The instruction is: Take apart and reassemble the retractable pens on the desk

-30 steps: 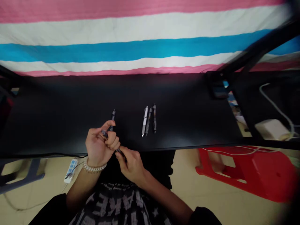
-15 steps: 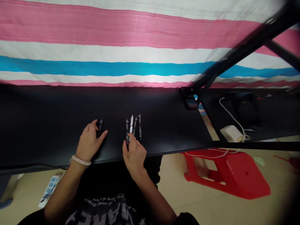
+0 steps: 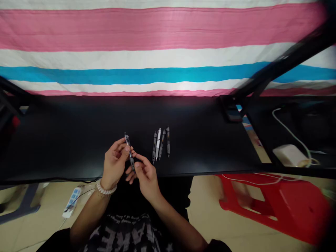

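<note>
Pinches a pen (image 3: pixel 130 154) in the left hand (image 3: pixel 114 166) and its lower end in the right hand (image 3: pixel 148 176). Has four other pens (image 3: pixel 158 143) nearby on the black table (image 3: pixel 78 140).

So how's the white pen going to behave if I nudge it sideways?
The white pen looks slim and straight, so probably stiff and light. Its barrel seems rounded, so it may roll, though the dark pen to its left would likely check it that way. Lying flat on the black table, it shouldn't tip.
</note>
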Demonstrator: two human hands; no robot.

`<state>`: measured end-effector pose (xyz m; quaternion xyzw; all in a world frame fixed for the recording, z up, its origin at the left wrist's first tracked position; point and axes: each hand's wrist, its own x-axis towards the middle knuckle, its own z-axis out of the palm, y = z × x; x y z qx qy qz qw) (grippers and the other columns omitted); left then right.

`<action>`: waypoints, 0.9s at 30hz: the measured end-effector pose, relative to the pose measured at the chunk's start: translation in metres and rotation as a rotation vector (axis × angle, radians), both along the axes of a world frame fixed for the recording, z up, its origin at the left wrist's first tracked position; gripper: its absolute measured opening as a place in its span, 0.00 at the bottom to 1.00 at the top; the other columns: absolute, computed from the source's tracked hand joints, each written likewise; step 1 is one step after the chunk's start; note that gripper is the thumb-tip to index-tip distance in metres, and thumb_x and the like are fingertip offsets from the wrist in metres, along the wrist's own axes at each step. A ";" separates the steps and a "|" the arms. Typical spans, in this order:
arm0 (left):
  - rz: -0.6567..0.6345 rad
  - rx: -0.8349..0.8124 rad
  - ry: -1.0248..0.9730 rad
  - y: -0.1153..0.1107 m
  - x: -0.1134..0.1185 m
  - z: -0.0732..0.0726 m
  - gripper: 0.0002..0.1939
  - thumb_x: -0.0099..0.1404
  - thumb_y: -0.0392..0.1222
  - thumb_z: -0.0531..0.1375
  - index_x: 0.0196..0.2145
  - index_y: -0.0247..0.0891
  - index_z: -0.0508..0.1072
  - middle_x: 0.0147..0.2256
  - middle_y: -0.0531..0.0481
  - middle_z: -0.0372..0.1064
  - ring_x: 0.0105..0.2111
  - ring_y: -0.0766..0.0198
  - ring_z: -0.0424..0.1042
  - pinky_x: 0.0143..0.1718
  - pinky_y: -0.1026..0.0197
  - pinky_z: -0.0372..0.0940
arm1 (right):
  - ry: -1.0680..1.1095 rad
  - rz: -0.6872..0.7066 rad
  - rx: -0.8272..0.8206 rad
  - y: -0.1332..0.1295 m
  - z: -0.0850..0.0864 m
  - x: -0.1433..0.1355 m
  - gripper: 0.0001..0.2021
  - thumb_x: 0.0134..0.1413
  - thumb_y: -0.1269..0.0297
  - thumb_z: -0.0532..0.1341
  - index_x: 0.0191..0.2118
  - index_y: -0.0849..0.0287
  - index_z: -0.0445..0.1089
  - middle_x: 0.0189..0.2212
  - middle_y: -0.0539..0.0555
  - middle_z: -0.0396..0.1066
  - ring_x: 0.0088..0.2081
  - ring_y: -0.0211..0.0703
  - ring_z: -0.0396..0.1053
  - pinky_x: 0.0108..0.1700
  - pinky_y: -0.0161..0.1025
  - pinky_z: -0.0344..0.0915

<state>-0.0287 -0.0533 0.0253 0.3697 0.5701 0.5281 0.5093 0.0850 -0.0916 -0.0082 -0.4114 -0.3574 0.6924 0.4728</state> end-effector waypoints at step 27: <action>0.205 0.064 -0.558 0.015 0.019 0.005 0.13 0.57 0.41 0.73 0.39 0.36 0.80 0.34 0.49 0.79 0.34 0.65 0.80 0.42 0.61 0.76 | -0.346 -0.311 0.232 -0.005 0.004 0.028 0.12 0.61 0.61 0.65 0.49 0.56 0.77 0.30 0.52 0.78 0.25 0.38 0.75 0.27 0.36 0.75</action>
